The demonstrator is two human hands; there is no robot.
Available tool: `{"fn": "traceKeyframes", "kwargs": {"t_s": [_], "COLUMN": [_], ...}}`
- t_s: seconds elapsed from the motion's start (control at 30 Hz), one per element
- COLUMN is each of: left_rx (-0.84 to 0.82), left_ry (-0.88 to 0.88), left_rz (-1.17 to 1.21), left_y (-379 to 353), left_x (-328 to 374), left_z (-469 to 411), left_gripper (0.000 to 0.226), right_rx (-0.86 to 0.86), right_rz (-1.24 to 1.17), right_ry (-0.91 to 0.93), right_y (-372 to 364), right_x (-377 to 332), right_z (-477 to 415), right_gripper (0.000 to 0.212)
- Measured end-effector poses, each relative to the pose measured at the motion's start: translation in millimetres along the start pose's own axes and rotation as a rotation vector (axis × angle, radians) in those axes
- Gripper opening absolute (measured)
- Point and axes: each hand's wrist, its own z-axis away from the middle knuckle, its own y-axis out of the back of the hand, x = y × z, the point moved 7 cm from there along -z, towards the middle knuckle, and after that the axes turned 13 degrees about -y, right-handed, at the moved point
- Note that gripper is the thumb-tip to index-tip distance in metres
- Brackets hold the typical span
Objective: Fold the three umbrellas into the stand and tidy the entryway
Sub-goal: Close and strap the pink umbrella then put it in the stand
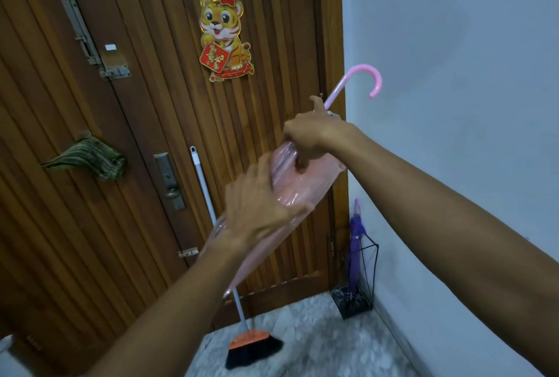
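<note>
While my left hand (257,204) wrapped the closed pink translucent hook-handled umbrella (290,186), my right hand (308,137) gripped its upper canopy. A purple folded umbrella (355,252) stood in the black wire stand (370,258) (corner, by the wooden door (151,104)).

Glossy pink plastic umbrella (290,189); ribbed varnished wood door (145,104); perhaps marble floor (317,331).

The umbrella (290,186) is pink. Another umbrella (355,252) is purple, in a black stand (352,301). The door (151,104) is brown with stripes. The broom (252,346) is orange and black.
</note>
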Motion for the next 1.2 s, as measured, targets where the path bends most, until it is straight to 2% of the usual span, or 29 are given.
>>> {"fn": "traceKeyframes", "kwargs": {"t_s": [0.07,0.13,0.17,0.23,0.3,0.37,0.4,0.47,0.53,0.57,0.6,0.67,0.77,0.87,0.97,1.03,1.1,1.2], "left_rx": [-0.022,0.005,0.017,0.049,0.062,0.069,0.08,0.081,0.025,-0.028,-0.091,-0.214,-0.29,-0.298,-0.118,0.036,0.156,0.198], "left_ry": [0.043,0.095,0.126,0.206,0.274,0.333,0.363,0.386,0.348,0.317,0.285,0.234,0.221,0.194,0.232,0.264,0.33,0.388], "left_rz": [0.022,0.192,0.296,0.528,0.783,1.014,1.106,1.237,1.315,1.343,1.359,1.35,1.336,1.237,1.114,1.028,0.994,1.026], "left_y": [-10,-10,-10,-9,-8,-1,3,9,10,8,4,1,7,10,0,-8,-12,-8], "left_x": [2,-6,-12,-27,-39,-41,-42,-41,-33,-27,-21,-10,-6,-1,2,3,2,-3], "left_z": [3,2,1,0,-1,-1,0,0,-2,-3,-3,-4,-9,-10,-6,-5,-8,-9], "left_gripper": [0.114,0.083,0.068,0.056,0.057,0.056,0.054,0.052,0.049,0.047,0.045,0.047,0.05,0.059,0.097,0.106,0.093,0.044], "right_rx": [-0.036,0.0,0.083,0.322,0.535,0.616,0.556,0.211,-0.158,-0.259,-0.292,-0.273,-0.198,-0.076,0.083,0.092,0.074,-0.046], "right_rz": [0.077,0.078,0.058,-0.037,-0.279,-0.702,-0.948,-1.461,-1.841,-1.912,-1.925,-1.892,-1.875,-1.831,-1.746,-1.733,-1.711,-1.648], "right_ry": [-0.001,0.012,0.012,-0.031,-0.138,-0.305,-0.395,-0.48,-0.361,-0.274,-0.206,-0.181,-0.233,-0.338,-0.46,-0.464,-0.415,-0.234], "right_y": [7,13,17,25,27,14,-1,-38,-56,-55,-51,-42,-35,-38,-38,-37,-33,-20], "right_x": [-5,-13,-15,-12,-1,16,22,14,-11,-20,-24,-25,-14,-6,2,-5,-16,-24], "right_z": [-4,-5,-4,3,16,28,31,28,24,22,22,22,25,19,13,14,15,22], "right_gripper": [0.045,0.046,0.048,0.062,0.077,0.093,0.103,0.124,0.131,0.122,0.102,0.061,0.039,0.036,0.033,0.034,0.039,0.054]}}
